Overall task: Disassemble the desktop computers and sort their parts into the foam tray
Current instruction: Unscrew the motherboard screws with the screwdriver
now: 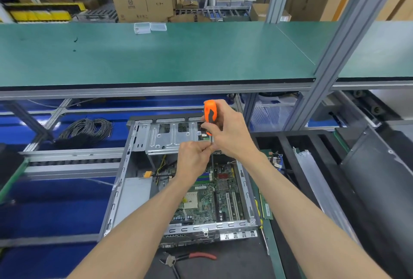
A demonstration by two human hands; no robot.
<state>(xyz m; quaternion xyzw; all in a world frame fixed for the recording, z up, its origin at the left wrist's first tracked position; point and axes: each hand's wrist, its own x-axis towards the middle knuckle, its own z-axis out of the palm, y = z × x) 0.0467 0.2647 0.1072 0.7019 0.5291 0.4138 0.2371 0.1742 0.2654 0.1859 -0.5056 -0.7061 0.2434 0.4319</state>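
Red-handled pliers (190, 257) lie nearest, before the open desktop case (125, 180) with its motherboard (207, 198) exposed. Right hand (230, 135) grips an orange screwdriver (210, 113) upright over the drive cage (169, 137); left hand (193, 160) pinches its shaft. Black foam tray (290, 144) lies right.

Open grey computer case (125, 180) lying flat; green motherboard (207, 198) inside.
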